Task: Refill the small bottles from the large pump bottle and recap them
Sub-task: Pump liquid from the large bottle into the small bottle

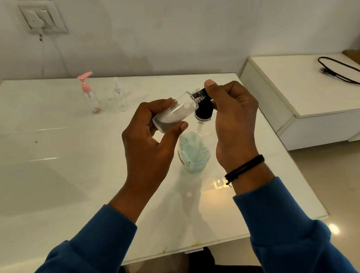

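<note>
My left hand [147, 136] grips a small clear bottle [173, 113], tilted with its neck pointing up and to the right; something white lies inside it. My right hand [232, 116] pinches a black cap [200, 92] at the bottle's threaded neck. Directly below, the large bottle [194, 154] with pale teal liquid stands on the white table [71, 164]. Its black top [203, 112] is partly hidden by my right hand. At the back of the table stand a small clear bottle with a pink pump [89, 95] and a small clear spray bottle [119, 96].
A low white cabinet [299, 99] adjoins the table's right side, with a black cable [343, 71] on it. A wall socket [41, 18] with a cord is at the back left. The tiled floor [335, 179] lies to the right.
</note>
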A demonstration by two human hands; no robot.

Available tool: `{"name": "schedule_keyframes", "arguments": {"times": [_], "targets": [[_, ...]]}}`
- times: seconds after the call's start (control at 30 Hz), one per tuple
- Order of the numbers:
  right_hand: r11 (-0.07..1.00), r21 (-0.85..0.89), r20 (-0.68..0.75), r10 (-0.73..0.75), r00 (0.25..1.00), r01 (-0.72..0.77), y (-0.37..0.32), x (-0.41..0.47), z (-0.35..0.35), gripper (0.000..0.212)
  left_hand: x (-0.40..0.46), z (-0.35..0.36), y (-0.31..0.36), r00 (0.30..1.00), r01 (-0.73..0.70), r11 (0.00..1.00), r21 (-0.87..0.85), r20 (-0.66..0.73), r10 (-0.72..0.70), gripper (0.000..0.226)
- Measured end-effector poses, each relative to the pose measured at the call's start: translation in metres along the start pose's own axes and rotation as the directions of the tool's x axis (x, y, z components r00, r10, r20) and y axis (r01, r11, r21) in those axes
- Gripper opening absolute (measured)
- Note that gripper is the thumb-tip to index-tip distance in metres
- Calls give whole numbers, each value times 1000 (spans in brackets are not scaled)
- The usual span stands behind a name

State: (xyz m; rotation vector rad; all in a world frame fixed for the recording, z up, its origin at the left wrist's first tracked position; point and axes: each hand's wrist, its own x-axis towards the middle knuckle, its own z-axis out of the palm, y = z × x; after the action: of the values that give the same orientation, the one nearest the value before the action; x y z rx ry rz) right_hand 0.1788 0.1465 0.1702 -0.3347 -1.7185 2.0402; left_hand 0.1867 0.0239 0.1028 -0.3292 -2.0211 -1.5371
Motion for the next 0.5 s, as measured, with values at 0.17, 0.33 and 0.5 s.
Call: {"name": "schedule_keyframes", "arguments": {"times": [0.17, 0.33, 0.5], "targets": [[1000, 14, 1, 11, 1000, -11, -1, 2, -1, 25, 2, -1, 3, 1000, -6, 1000, -2, -16, 6, 42], [999, 32, -6, 24, 1000, -24, 7, 3, -2, 26, -1, -1, 1, 1000, 8, 1000, -9, 1, -8, 43], [1000, 21, -6, -11, 1000, 11, -1, 2, 0, 27, 1, -2, 5, 1000, -2, 1000, 1, -13, 2, 42]]}}
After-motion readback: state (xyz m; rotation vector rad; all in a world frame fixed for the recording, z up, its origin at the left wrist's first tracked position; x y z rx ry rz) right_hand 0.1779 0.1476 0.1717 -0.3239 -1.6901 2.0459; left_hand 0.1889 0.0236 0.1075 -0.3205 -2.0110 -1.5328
